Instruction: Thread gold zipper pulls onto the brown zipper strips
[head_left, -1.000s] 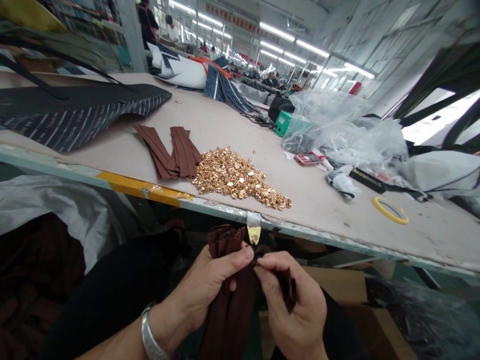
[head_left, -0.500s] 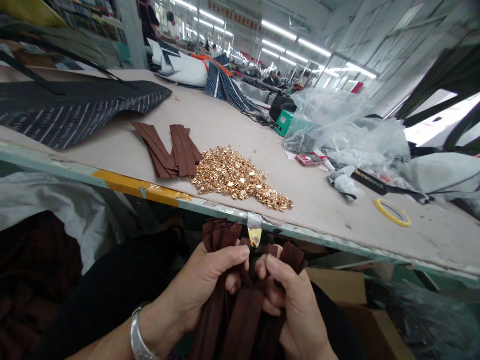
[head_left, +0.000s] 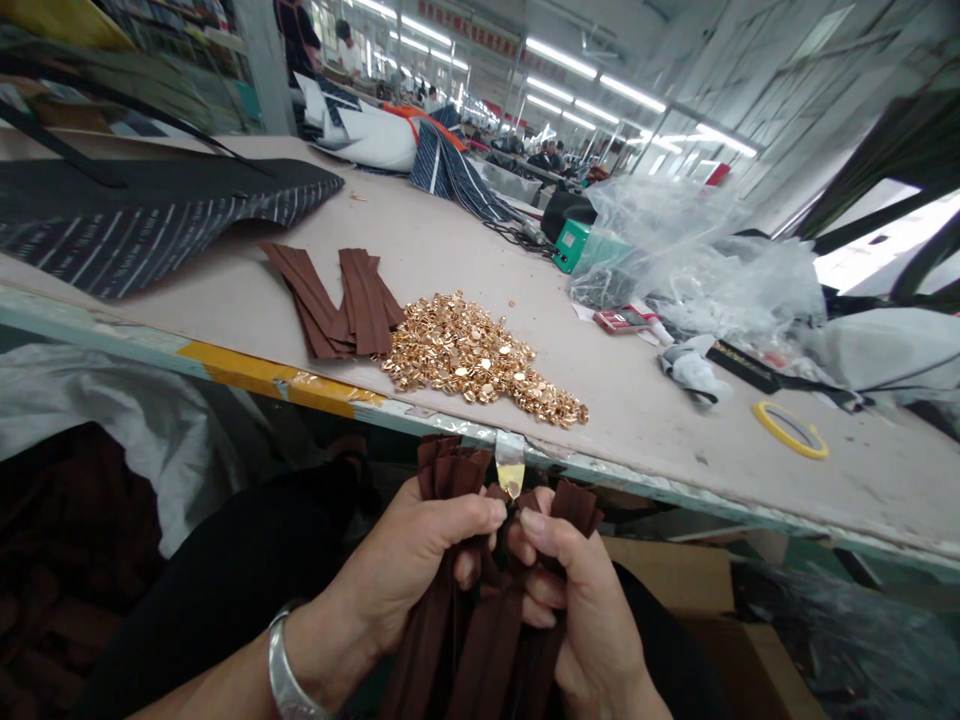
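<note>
Compared with one second ago, the right hand (head_left: 592, 590) has turned upward, and the ends of a right bundle of brown fabric strips (head_left: 575, 507) now stand above its fingers; before, they were folded inside the palm. The left hand (head_left: 427, 540) has stayed almost in the same place.

The left hand is closed around a left bundle of brown fabric strips (head_left: 454, 470), with the thumb pressed down on it. The right hand is also closed, its thumb pressing a strip against the bent fingers. The thumbs are near each other, just below a small yellow-tipped holder (head_left: 511, 470) fixed at the front edge of the surface (head_left: 637, 400). What lies exactly between the fingertips is small and dark, so I cannot tell it surely. The strips hang down below both hands.

On the surface, near the front edge, there is a pile of gold metal pieces (head_left: 472, 350). Loose brown strips (head_left: 367, 300) lie touching its left side. Toward the right end of the surface is a yellow tape roll (head_left: 766, 425). A silver bracelet (head_left: 281, 660) circles the left wrist.
</note>
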